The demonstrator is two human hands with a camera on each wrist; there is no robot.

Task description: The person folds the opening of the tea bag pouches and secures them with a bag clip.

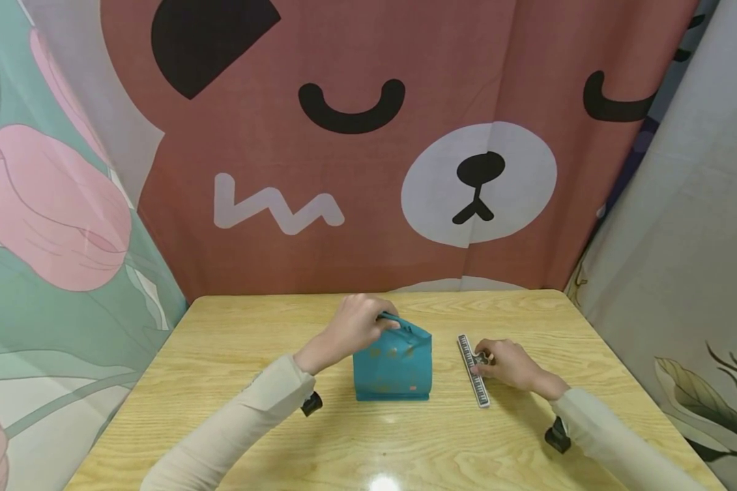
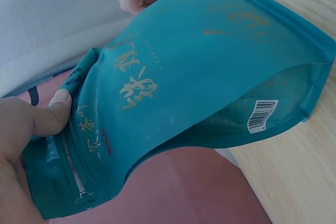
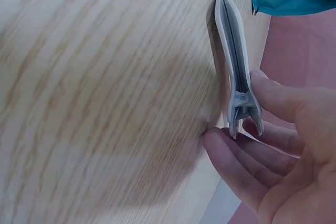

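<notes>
A teal stand-up pouch (image 1: pixel 393 368) with gold print stands upright on the wooden table (image 1: pixel 221 354) near its middle. My left hand (image 1: pixel 374 322) pinches the pouch's top edge from the left. In the left wrist view, the thumb (image 2: pixel 55 109) presses on the zip strip of the pouch (image 2: pixel 199 77). To the right of the pouch a long white sealing clip (image 1: pixel 474 372) printed with piano keys lies on the table. My right hand (image 1: pixel 488 360) holds it near the middle. In the right wrist view, the fingers (image 3: pixel 273 98) close around the hinged end of the clip (image 3: pixel 232 61).
Printed cloth hangs round the table: a bear-face curtain (image 1: pixel 368 150) behind, a floral one (image 1: pixel 49 225) on the left, a grey one (image 1: pixel 682 225) on the right. The table's front edge is near my sleeves.
</notes>
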